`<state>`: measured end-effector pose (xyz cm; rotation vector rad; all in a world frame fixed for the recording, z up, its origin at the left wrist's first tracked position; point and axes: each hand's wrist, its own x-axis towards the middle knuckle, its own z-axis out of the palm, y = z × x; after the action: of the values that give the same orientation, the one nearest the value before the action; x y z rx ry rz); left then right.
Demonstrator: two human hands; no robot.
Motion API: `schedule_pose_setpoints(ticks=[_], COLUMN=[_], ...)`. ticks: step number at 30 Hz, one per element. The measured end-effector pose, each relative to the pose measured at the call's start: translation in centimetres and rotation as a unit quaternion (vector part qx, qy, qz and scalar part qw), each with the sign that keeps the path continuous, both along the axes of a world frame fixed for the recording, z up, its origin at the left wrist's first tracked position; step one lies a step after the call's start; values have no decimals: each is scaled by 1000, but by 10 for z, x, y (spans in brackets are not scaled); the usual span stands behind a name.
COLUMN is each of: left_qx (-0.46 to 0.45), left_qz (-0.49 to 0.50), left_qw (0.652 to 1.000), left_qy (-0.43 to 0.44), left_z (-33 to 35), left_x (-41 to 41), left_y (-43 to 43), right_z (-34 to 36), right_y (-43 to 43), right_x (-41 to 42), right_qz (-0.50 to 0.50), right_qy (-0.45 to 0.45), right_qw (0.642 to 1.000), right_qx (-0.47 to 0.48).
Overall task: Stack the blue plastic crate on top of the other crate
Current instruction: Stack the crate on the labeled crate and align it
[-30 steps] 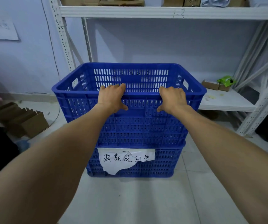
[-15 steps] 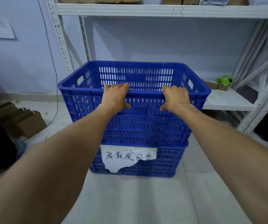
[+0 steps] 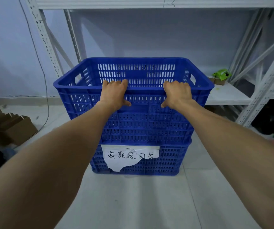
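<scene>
A blue slotted plastic crate (image 3: pixel 142 126) sits on top of a second blue crate (image 3: pixel 171 160), which stands on the floor and carries a torn white paper label (image 3: pixel 129 156) with handwriting. The upper crate looks empty inside. My left hand (image 3: pixel 114 95) grips the near rim of the upper crate, fingers hooked over the edge. My right hand (image 3: pixel 178 94) grips the same rim further right, thumb pressed on the outer wall.
White metal shelving (image 3: pixel 228 96) stands behind and to the right, with a green object (image 3: pixel 221 74) and small boxes on its low shelf. Cardboard boxes (image 3: pixel 12 128) lie on the floor at the left. A cable (image 3: pixel 46 90) hangs down the wall. Pale tiles cover the floor.
The stacked crates and both hands have shifted slightly right and up in view as the head camera moved. Both hands keep the same grip on the rim.
</scene>
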<state>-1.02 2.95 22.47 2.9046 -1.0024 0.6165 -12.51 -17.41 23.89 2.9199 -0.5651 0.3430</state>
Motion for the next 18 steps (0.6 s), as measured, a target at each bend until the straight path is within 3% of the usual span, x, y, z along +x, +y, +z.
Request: schedule_pose_setpoints(ticks=[18], left_qx=[13], left_qz=[7], left_qw=[1000], left_qy=[-14], left_z=[1], left_x=[-11], left_y=[-29], right_z=[2], right_y=[-30], right_x=[2], right_qz=[-29], right_qy=[14], right_qw=[999], right_qx=[5])
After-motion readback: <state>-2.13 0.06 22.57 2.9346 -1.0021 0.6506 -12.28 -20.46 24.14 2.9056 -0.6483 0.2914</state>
